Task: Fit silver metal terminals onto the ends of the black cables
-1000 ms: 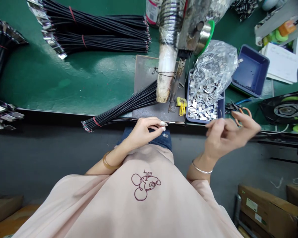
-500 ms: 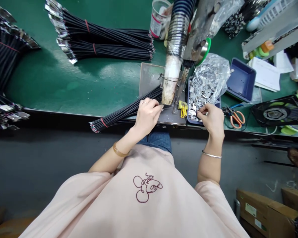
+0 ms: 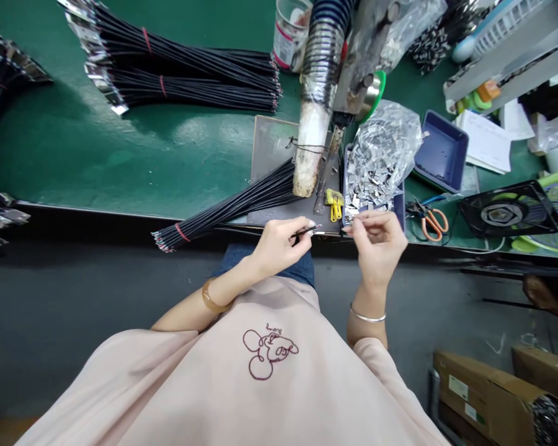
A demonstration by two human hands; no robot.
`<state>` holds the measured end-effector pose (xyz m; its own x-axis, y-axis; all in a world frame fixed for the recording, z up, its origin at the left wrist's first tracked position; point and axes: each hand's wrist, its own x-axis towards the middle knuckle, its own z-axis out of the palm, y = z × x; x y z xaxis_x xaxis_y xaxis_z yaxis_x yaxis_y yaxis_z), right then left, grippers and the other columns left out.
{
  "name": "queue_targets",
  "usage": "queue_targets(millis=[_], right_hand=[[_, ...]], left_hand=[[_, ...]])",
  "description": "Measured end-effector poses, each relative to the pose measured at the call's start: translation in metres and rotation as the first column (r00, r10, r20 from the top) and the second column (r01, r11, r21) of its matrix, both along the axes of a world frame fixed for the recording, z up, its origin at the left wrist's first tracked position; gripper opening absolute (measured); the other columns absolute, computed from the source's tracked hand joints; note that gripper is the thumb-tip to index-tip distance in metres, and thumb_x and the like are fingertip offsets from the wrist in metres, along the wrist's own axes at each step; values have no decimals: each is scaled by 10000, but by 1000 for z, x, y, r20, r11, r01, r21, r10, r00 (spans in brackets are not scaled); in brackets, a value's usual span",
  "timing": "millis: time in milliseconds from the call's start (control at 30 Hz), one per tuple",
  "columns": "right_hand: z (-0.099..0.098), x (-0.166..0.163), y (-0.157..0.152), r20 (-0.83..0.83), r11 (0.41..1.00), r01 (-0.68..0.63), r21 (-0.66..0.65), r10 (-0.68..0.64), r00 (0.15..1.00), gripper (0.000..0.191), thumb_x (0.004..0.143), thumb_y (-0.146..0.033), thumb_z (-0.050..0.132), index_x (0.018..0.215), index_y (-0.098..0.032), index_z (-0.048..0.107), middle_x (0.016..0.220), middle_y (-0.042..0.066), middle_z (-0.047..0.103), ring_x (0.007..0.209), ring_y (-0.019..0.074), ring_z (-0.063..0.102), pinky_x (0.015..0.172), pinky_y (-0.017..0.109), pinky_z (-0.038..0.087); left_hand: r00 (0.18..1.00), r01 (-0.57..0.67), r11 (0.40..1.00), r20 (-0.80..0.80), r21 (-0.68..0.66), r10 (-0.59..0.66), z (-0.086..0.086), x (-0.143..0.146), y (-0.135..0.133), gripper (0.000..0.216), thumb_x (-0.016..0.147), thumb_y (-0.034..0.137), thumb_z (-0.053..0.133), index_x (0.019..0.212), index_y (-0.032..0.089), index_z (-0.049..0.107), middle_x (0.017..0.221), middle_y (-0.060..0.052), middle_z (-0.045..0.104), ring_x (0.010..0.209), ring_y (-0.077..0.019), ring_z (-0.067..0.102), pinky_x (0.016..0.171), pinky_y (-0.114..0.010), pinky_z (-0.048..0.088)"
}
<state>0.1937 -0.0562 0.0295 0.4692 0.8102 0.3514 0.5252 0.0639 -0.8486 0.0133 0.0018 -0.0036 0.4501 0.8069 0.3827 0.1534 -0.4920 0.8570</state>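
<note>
My left hand (image 3: 283, 244) is closed on a thin black cable (image 3: 305, 231), whose stripped end points right past the fingertips. My right hand (image 3: 379, 243) is pinched at the front edge of the blue tray (image 3: 398, 210), with a small metal connector (image 3: 348, 224) apparently between thumb and forefinger, partly hidden. Loose metal connectors (image 3: 369, 179) fill the tray, some inside a clear plastic bag. A bundle of black cables (image 3: 227, 201), tied with a red band, lies behind my left hand on a grey board (image 3: 270, 142).
A white-ended hose (image 3: 309, 148) and a soldering iron (image 3: 328, 164) hang over the board. Close by are a yellow clip (image 3: 335, 204) and orange-handled scissors (image 3: 433, 224). Banded cable bundles (image 3: 190, 74) lie at the back left. A small black fan (image 3: 506, 210) stands at the right.
My left hand has moved down from the bundle, drawing one cable toward the table edge. My right hand has come out of the connectors, moving left toward it. The view has shifted slightly.
</note>
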Motion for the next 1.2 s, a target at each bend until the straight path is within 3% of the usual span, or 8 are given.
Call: queue_targets(millis=[100,200,567,733,867,967,1033,1200], right_hand=[[-10,-23,-2,-87,997,-59,48,63,994,120,884,-287,667,818,-215,596,972,22,702,803,139,742,731,285,618],[-19,-33,2,-68,995,-101,21,102,992,107,888,-296,670,813,-220,664,955,33,715,866,150,730,725,279,619],[-29,-30,4,-246,971,-235,-38,219,944,58,868,-252,680,837,-219,715,996,33,736,877,127,720,744,252,624],[-25,-28,2,-130,969,-242,-44,235,963,66,884,-239,660,849,-221,713,989,35,743,884,140,721,737,269,628],[-21,-23,-2,102,964,-262,-43,265,959,89,914,-218,634,917,-241,720,1021,34,750,950,162,721,804,321,638],[-19,-19,-5,279,955,-291,-48,293,915,131,932,-181,606,973,-244,713,1053,43,752,996,170,721,901,356,620],[-18,-18,-6,331,952,-299,-58,301,894,141,932,-163,598,987,-231,708,1065,55,750,1003,168,719,910,349,614],[-18,-22,-5,91,964,-254,-82,261,961,81,890,-193,643,879,-227,716,1020,39,746,941,155,725,791,299,637]], left_hand=[[990,103,928,125,-358,-62,4,-1,4,104,852,188,599,853,127,684,625,-1,645,528,-86,566,549,-198,437],[968,185,850,243,-494,-69,6,-2,9,142,854,248,630,781,131,662,633,-13,650,569,-95,598,589,-199,484],[962,174,837,272,-519,-31,4,0,10,139,777,259,723,750,127,690,719,-24,671,639,-98,580,636,-211,491],[965,169,834,259,-525,-33,5,1,11,140,770,263,721,734,133,683,712,-20,658,659,-105,576,642,-210,490],[974,158,831,221,-534,-43,2,0,10,108,765,238,711,747,136,678,718,-19,653,655,-107,571,635,-210,487],[990,107,885,130,-453,-54,2,-1,8,68,789,200,676,752,144,665,691,2,614,610,-89,518,581,-197,426],[998,53,956,34,-290,-45,4,-1,7,90,801,154,646,712,150,642,639,26,552,570,-78,452,548,-204,358],[999,32,999,-24,18,-32,6,-1,4,121,836,98,604,736,149,648,618,36,521,538,-74,395,535,-218,325]])
